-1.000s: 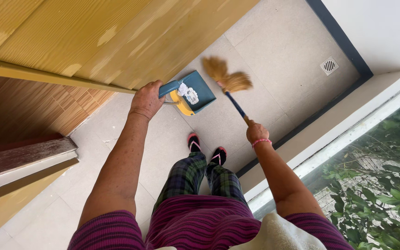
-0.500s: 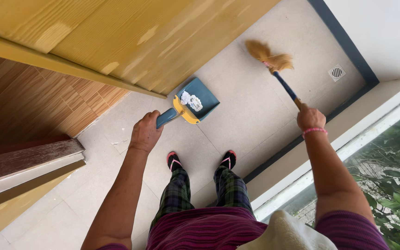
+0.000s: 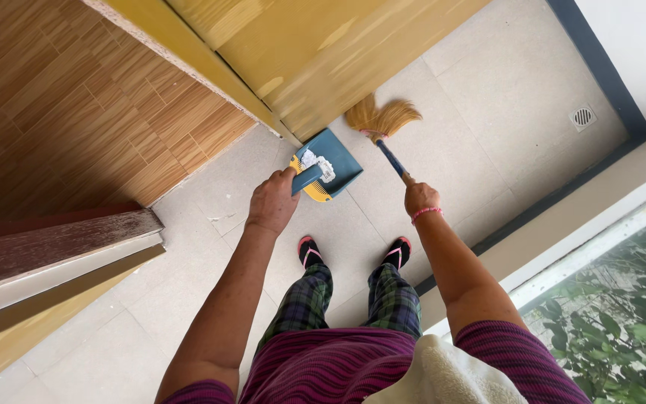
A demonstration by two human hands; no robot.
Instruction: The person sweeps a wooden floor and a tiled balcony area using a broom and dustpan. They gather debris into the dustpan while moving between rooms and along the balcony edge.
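Fingers of the left hand wrap the blue dustpan handle, holding its mouth low. The right hand clenches the straw broom beside it, so bristles meet the pan's edge.

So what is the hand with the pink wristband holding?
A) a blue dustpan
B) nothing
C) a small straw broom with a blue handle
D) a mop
C: the right hand, with the pink wristband, grips the blue handle of the straw broom, while the left hand holds the blue dustpan.
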